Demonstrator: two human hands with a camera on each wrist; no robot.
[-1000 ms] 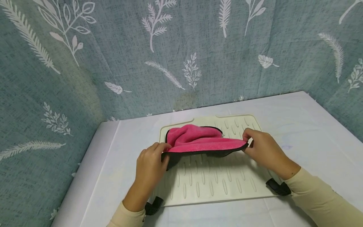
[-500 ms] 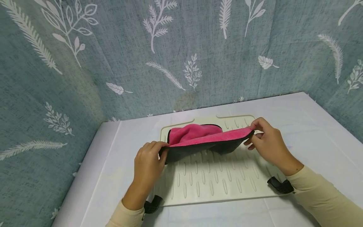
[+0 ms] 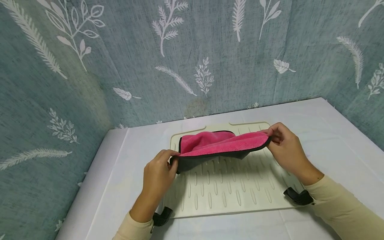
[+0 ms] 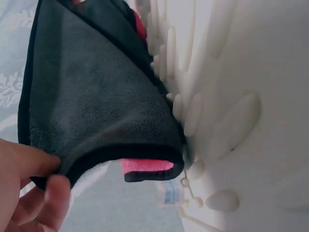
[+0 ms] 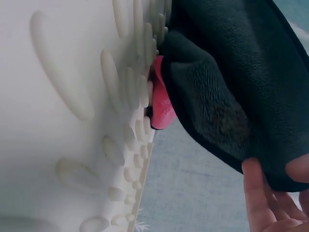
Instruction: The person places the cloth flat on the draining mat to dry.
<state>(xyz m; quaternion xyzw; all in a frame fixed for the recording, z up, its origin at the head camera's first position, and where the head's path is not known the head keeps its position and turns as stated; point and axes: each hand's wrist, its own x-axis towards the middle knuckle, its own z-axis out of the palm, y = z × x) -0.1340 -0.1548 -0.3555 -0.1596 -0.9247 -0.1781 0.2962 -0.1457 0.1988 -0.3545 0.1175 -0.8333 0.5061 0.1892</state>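
A leaf-patterned backdrop (image 3: 192, 66) stands behind a white tabletop (image 3: 120, 186) bearing a ridged cream board (image 3: 216, 206). Over it, the left hand (image 3: 158, 173) and right hand (image 3: 286, 148) angle inward, fingers (image 5: 256, 188) clamped on the near corners of a pink-and-gray cloth (image 3: 222, 145), which spans between them.

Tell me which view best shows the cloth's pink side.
The head view: there the cloth's pink side faces up, broadly visible. Both wrist views show mostly its grey underside, with only small bits of pink.

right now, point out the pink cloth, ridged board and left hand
Pink cloth (image 3: 223, 146): head view, its pink side
Ridged board (image 3: 216, 195): head view, bare ridged surface
Left hand (image 3: 157, 172): head view, back of hand
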